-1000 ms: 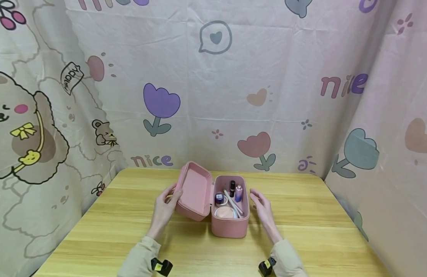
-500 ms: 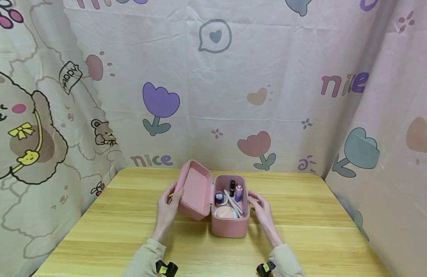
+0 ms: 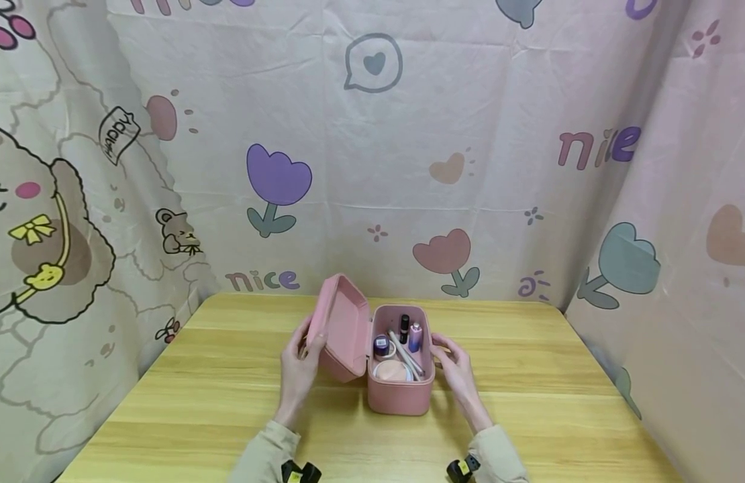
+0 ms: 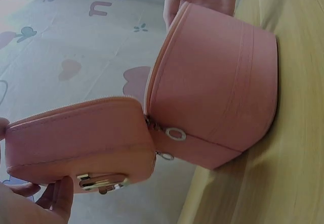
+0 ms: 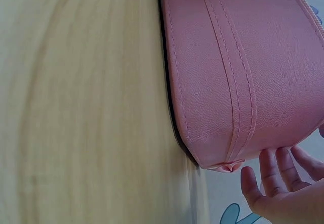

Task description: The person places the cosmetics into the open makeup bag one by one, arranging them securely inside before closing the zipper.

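A pink vanity case [image 3: 399,398] sits on the table with its lid [image 3: 348,330] swung out to the left and tilted. My left hand [image 3: 300,369] grips the lid's outer edge, the thumb on its rim. In the left wrist view its fingers [image 4: 62,196] curl beneath the lid. My right hand [image 3: 457,370] rests its fingertips on the case's right wall, fingers loosely bent. Inside stand a black tube [image 3: 405,329] and a purple bottle [image 3: 415,337]. Beside them lie a dark round jar [image 3: 381,345], slim white sticks [image 3: 407,355] and a peach round puff [image 3: 392,370].
The wooden table [image 3: 517,402] extends on both sides of the case. A printed cloth [image 3: 372,134] hangs behind it and at the left and right. Zipper pulls [image 4: 175,133] dangle by the hinge side in the left wrist view. A black wrist camera [image 3: 463,467] is strapped to each sleeve.
My left hand has moved right and raised the lid, which now stands steeper toward the case. The right hand has come in from the right to touch the case wall.
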Demonstrator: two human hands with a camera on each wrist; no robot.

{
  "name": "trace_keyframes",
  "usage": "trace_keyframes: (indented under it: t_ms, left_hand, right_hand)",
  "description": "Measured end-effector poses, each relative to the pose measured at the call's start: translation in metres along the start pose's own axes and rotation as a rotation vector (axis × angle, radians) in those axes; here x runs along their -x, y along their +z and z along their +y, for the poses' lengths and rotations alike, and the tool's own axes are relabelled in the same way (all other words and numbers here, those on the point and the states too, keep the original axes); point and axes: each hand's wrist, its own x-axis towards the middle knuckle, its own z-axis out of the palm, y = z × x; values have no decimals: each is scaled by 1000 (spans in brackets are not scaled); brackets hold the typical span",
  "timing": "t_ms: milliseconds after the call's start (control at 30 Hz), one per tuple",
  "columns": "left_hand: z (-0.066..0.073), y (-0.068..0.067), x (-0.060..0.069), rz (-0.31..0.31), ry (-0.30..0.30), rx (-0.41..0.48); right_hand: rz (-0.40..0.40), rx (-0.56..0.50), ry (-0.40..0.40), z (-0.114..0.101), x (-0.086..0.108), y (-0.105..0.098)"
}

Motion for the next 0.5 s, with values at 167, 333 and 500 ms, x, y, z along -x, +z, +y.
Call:
trace_keyframes:
  t_ms: [167, 333, 500]
  left_hand:
    - [3, 7, 4, -13, 36, 52]
    - [5, 15, 6, -30, 53, 97]
    - [7, 23, 10, -45, 55, 120]
  right_hand:
    - [-1, -2, -5, 0, 0, 0]
    - [-3, -1, -3, 0, 0, -1]
    - [-9, -6, 1, 0, 2, -1]
